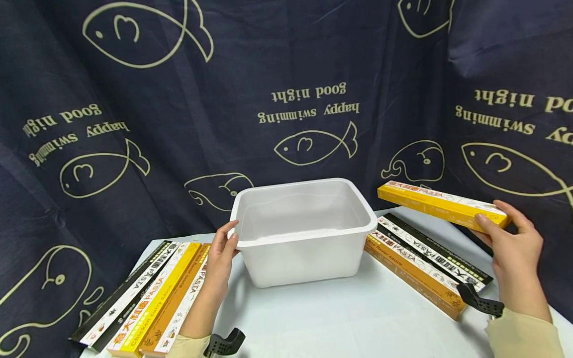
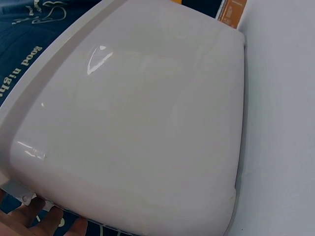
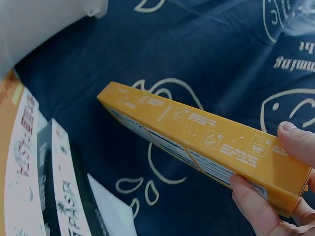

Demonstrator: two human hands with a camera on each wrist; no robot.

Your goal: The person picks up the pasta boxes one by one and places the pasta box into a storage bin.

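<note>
My right hand (image 1: pixel 515 238) grips one end of a yellow pasta box (image 1: pixel 440 205), held up off the table on the right. In the right wrist view the thumb lies on the yellow box's (image 3: pixel 197 132) printed side, with fingers at its lower edge. A white plastic bin (image 1: pixel 304 261) stands in the middle, and no contents show inside. My left hand (image 1: pixel 223 248) holds the bin's left rim between thumb and fingers. Part of that hand shows at the lower left corner of the left wrist view, beside the bin wall (image 2: pixel 138 118).
Right of the bin lie an orange pasta box (image 1: pixel 414 276) and a black one (image 1: pixel 436 251), side by side. Several black, yellow and orange pasta boxes (image 1: pixel 152 293) lie in a row at the left. A dark blue fish-print curtain (image 1: pixel 250 64) hangs behind the white table (image 1: pixel 304 318).
</note>
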